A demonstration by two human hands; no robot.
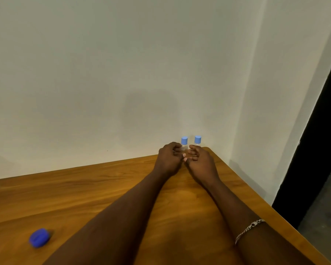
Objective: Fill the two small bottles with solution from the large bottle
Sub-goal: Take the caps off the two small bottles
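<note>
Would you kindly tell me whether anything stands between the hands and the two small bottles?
Nothing visible does: the left hand and right hand are at the left bottle and right bottle; the loose blue cap lies far off to the left.

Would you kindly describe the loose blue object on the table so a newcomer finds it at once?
On the brown wooden table, look to its near left part. A small dark blue rounded piece, seemingly a cap, lies alone; unlike the two paler blue caps at the far corner, it tops no bottle.
</note>
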